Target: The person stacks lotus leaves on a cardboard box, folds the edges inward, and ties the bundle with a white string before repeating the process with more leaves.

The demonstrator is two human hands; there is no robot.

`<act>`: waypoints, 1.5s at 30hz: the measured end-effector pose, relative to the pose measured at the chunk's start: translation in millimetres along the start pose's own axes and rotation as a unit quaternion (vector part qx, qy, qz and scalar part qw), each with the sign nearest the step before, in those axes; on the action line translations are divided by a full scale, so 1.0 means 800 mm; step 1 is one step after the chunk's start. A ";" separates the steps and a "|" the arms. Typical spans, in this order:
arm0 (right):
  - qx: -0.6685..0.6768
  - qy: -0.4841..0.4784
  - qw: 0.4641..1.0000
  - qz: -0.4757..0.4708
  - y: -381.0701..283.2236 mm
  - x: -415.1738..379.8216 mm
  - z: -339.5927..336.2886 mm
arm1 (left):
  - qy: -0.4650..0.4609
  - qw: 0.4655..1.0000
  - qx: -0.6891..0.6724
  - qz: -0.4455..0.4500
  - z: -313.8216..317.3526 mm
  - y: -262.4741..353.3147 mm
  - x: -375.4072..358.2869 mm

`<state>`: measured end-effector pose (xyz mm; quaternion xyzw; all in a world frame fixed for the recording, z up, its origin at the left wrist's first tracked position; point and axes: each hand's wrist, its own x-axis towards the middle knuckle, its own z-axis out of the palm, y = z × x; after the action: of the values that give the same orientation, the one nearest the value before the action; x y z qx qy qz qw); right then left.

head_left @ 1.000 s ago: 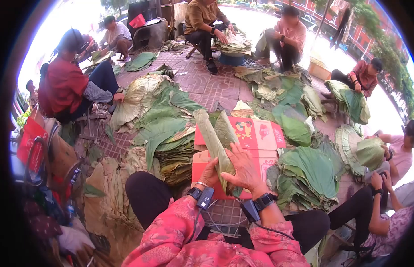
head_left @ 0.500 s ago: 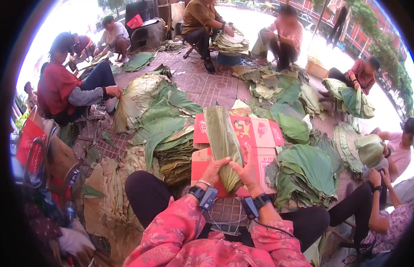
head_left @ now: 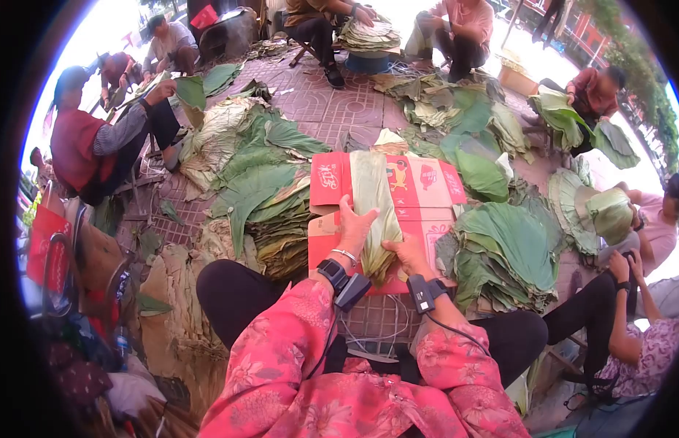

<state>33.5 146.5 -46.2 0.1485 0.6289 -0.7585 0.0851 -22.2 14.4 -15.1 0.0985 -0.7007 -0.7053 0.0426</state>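
A long folded leaf [head_left: 374, 208] stands out from my lap over a flattened red cardboard box [head_left: 427, 186], its narrow end toward me. My left hand [head_left: 355, 228] is at the leaf's left edge, thumb stretched across it and fingers apart from the thumb. On the right side, near the narrow lower end, my right hand [head_left: 410, 255] pinches the folded leaf. Stacked green leaves [head_left: 503, 252] lie right of the box, and another leaf pile [head_left: 281, 244] lies to its left.
Several people sit around on low seats handling leaves, one in a red vest [head_left: 80, 150] at the left. A round leaf stack [head_left: 370, 35] rests on a blue tub at the back. Brown dried leaves [head_left: 182, 314] lie beside my left knee.
The folded leaf has turned more upright and shifted slightly right. My left hand has moved up along it and loosened, while my right hand has closed at its lower end. The view has tilted down.
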 end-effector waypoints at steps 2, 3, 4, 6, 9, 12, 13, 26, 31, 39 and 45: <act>-0.002 0.015 1.000 0.001 -0.013 -0.007 0.010 | -0.009 0.980 0.190 0.050 -0.003 0.037 -0.015; -0.003 0.022 1.000 0.006 -0.013 -0.011 0.013 | -0.026 0.965 0.227 0.131 -0.001 0.032 -0.011; -0.008 0.034 0.999 0.000 -0.013 -0.011 0.014 | -0.045 0.940 0.263 0.211 0.002 0.025 -0.004; -0.044 0.047 0.997 -0.038 -0.019 -0.008 0.014 | -0.086 0.885 0.338 0.310 0.014 0.025 0.013; -0.038 0.049 0.996 -0.064 -0.040 -0.011 0.010 | -0.155 0.814 0.445 0.340 0.030 0.025 0.034; -0.095 0.083 0.988 -0.084 -0.032 -0.006 -0.009 | -0.243 0.758 0.500 0.341 0.045 0.006 0.064; -0.131 0.099 0.982 -0.090 -0.056 -0.017 0.000 | -0.254 0.750 0.513 0.332 0.048 0.002 0.065; -0.583 0.106 0.771 -0.233 -0.031 -0.006 0.029 | -0.288 0.714 0.508 0.388 0.060 -0.023 0.085; -0.580 0.125 0.768 -0.240 -0.024 -0.002 0.031 | -0.312 0.709 0.521 0.359 0.067 -0.032 0.094; -0.598 0.157 0.744 -0.252 -0.021 0.002 0.029 | -0.328 0.759 0.458 0.327 0.071 -0.015 0.110; -0.584 0.112 0.781 -0.188 -0.022 0.004 0.026 | -0.321 0.866 0.266 0.275 0.009 0.023 0.060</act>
<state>22.2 129.6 -27.8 0.0327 0.9721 -0.2245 -0.0600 -72.2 11.8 -0.8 -0.3228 -0.8354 -0.4444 -0.0200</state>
